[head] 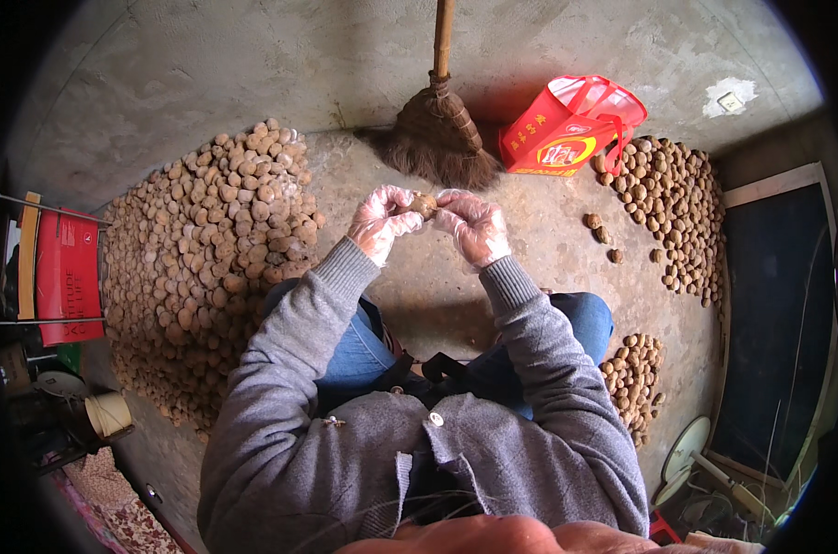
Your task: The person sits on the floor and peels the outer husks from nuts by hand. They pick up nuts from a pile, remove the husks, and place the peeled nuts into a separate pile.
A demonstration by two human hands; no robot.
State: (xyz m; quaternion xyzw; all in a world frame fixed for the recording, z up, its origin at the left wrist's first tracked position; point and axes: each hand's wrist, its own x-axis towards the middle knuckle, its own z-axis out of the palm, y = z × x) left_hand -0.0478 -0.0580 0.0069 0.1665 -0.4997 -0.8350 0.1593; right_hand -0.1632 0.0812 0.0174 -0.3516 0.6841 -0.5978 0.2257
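My left hand (384, 223), in a thin clear plastic glove, holds a small round brown tuber or nut (423, 206) between thumb and fingers. From the other side my right hand (474, 227), gloved the same way, pinches at the edge of this piece. Whether something thin is between its fingertips, I cannot tell. Both hands are above the concrete floor, in front of my knees. A large heap of similar round brown pieces (211, 228) lies to the left. On the right are a smaller heap (675, 201) and another small pile (633, 381) beside my knee.
A broom (443, 131) leans against the wall (252, 62) ahead. Beside it stands a red bag (564, 131). Several loose pieces (601, 235) lie on the floor near the right heap. A dark framed panel (768, 325) is at the far right, a red box (69, 277) at the left.
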